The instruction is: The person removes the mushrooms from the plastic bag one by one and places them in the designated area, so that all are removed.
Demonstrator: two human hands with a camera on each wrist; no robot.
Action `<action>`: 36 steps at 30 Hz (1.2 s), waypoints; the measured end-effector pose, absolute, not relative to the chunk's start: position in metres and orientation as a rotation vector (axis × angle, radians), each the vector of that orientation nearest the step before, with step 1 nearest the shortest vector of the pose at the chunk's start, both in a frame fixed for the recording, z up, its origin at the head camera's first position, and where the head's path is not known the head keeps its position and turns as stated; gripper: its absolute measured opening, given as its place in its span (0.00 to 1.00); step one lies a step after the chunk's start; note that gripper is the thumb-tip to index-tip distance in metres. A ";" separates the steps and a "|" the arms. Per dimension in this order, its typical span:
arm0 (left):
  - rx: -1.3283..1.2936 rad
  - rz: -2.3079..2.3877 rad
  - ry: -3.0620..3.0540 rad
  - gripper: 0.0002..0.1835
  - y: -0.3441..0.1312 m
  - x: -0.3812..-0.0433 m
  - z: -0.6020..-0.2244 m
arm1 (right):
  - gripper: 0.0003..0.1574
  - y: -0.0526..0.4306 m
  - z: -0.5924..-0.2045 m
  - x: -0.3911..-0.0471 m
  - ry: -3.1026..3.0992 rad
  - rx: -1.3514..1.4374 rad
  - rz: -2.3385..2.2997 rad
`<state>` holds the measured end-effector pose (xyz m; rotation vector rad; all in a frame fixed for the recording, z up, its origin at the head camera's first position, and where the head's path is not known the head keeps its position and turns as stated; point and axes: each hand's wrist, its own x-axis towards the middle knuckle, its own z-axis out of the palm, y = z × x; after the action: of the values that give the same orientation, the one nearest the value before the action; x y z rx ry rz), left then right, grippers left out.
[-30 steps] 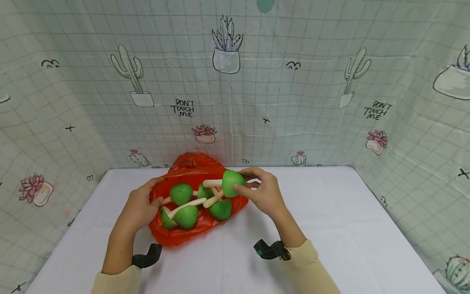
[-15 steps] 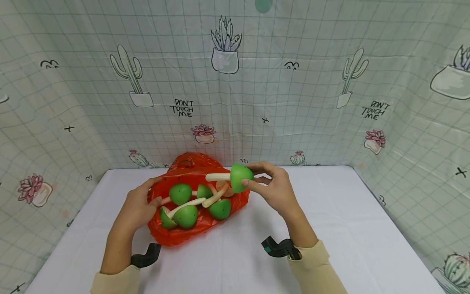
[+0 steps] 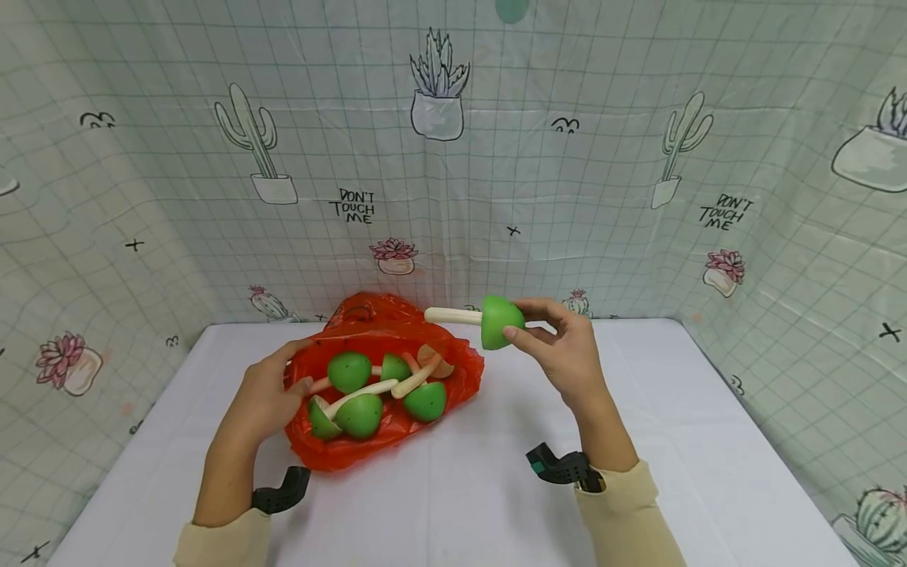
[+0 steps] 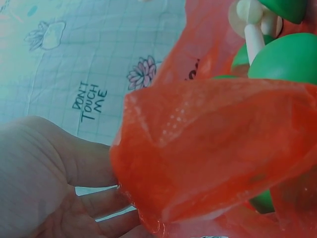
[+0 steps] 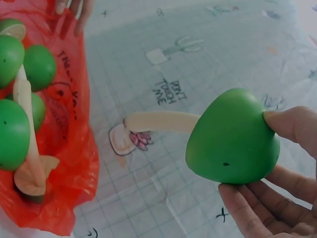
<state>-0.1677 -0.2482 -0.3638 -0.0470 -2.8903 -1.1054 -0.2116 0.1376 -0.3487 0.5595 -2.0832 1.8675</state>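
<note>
At the left, a beige left sleeve [image 3: 223, 542] ends at the forearm, with a black device [image 3: 281, 490] at the wrist. The left hand [image 3: 264, 399] grips the left edge of the red bag [image 3: 336, 458], thumb and fingers close together around the thin film. In the left wrist view its tips pass out of sight behind the plastic, so how tightly they press cannot be told.

The bag lies on the white table [image 3: 439, 512], its mouth gaping toward the person. Several mushrooms [image 3: 359, 416] lie heaped inside, with green caps and pale stems turned various ways; one shows its tan underside at the right of the heap.

Right of the bag, one raised mushroom [image 3: 502, 323] is held in the air, well above the table, its stem lying nearly level and pointing left. The right hand [image 3: 563, 346] holds it by the cap alone: thumb on one side, fingertips on the other, spread about as wide as the cap between them. The stem is untouched. Farther right come a second black device [image 3: 563, 466] and the beige right sleeve [image 3: 627, 512].
</note>
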 end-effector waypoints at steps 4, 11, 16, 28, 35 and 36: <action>-0.046 -1.102 -2.897 0.32 -0.249 -0.168 -0.363 | 0.24 0.145 -0.354 -0.218 -2.071 0.516 1.847; -0.028 -1.115 -2.897 0.32 -0.250 -0.167 -0.362 | 0.23 0.156 -0.363 -0.228 -2.071 0.428 1.825; -0.034 -1.119 -2.892 0.32 -0.249 -0.168 -0.362 | 0.23 0.164 -0.372 -0.237 -2.093 0.370 1.808; -0.024 -1.111 -2.894 0.33 -0.247 -0.168 -0.365 | 0.27 0.183 -0.395 -0.251 -2.270 0.173 1.751; -0.025 -1.108 -2.896 0.33 -0.246 -0.167 -0.364 | 0.28 0.195 -0.415 -0.262 -2.331 0.089 1.763; -0.027 -1.107 -2.895 0.33 -0.246 -0.167 -0.364 | 0.28 0.197 -0.418 -0.263 -2.333 0.076 1.775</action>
<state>-0.1672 -0.2455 -0.3644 -0.0267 -2.8954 -1.1071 -0.2631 0.1974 -0.4184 0.0755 -2.3332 1.7750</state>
